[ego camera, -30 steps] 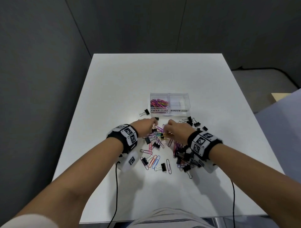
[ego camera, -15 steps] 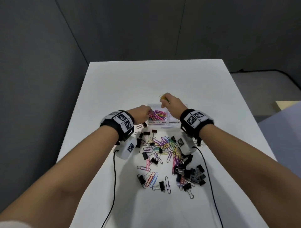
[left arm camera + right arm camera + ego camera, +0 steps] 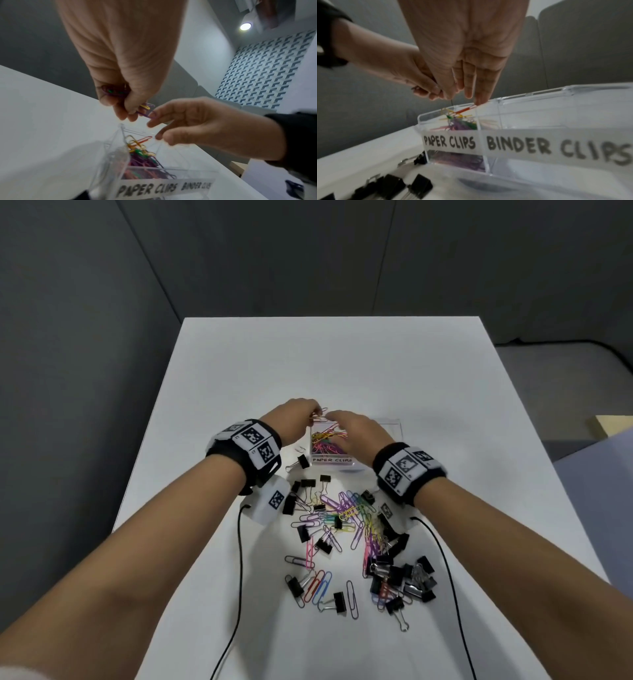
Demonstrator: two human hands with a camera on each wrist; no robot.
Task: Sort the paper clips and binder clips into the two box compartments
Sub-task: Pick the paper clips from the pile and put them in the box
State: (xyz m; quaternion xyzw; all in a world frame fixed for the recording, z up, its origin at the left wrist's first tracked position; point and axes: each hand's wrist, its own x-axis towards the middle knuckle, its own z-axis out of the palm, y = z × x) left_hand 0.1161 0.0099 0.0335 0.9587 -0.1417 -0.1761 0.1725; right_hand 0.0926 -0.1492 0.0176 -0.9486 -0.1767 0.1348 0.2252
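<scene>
Both hands now over box (image 3: 390, 424); left hand (image 3: 291, 419) pinching coloured paper clips (image 3: 145, 108).

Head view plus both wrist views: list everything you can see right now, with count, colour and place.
clear box: one, transparent, two compartments labelled PAPER CLIPS and BINDER CLIPS, mid-table.
paper clips in box: many, mixed colours, in the PAPER CLIPS compartment; the other compartment shows no clips.
held paper clips: a few, purple and yellow, pinched above the box.
loose paper clips: many, mixed colours, on the table nearer the person than the box.
binder clips: many, black, scattered through that pile.
table: one, white.
wristbands: two, black with printed markers.
left hand: pinches the held paper clips over the box.
right hand: fingers extended over the box, holding nothing.
</scene>
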